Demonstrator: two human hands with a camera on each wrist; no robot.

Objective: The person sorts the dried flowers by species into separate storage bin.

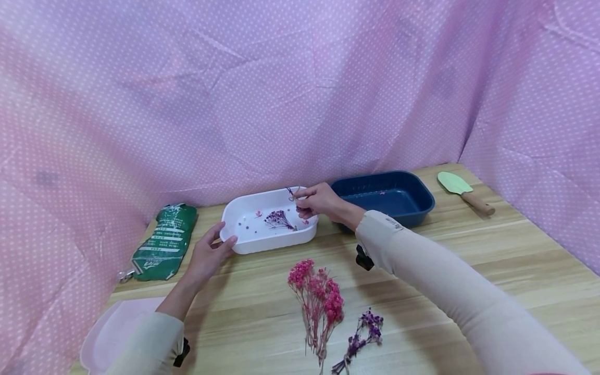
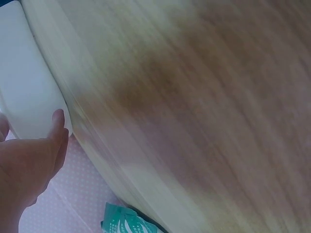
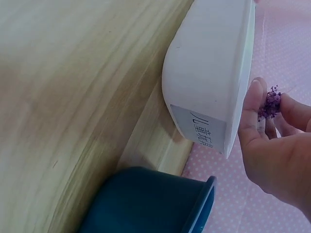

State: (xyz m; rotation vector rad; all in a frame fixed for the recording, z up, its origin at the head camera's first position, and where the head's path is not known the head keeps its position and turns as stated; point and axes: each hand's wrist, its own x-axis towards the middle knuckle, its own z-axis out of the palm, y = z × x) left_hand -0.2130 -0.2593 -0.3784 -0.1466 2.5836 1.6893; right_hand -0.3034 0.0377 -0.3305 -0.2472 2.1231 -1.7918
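Observation:
A white basin (image 1: 276, 245) stands on the wooden table; a purple dried-flower sprig (image 1: 277, 220) and several loose blossoms lie inside. At its left end, my left hand (image 1: 210, 255) holds the rounded corner between thumb and fingers. Over the basin's right end, my right hand (image 1: 323, 202) pinches another small purple dried-flower bunch (image 3: 272, 104); in the head view its stems point up and the fingers hide most of its blossoms. Nearer me on the table are a pink dried-flower bunch (image 1: 319, 297) and a tied purple dried-flower bunch (image 1: 363, 333).
A dark blue basin (image 1: 419, 214) sits right of the white one, and farther right lies a small trowel (image 1: 454, 183) with a wooden handle. On the left is a green bag (image 1: 171, 239) with a clip on it. A pale pink item (image 1: 108, 333) is partly behind the left sleeve.

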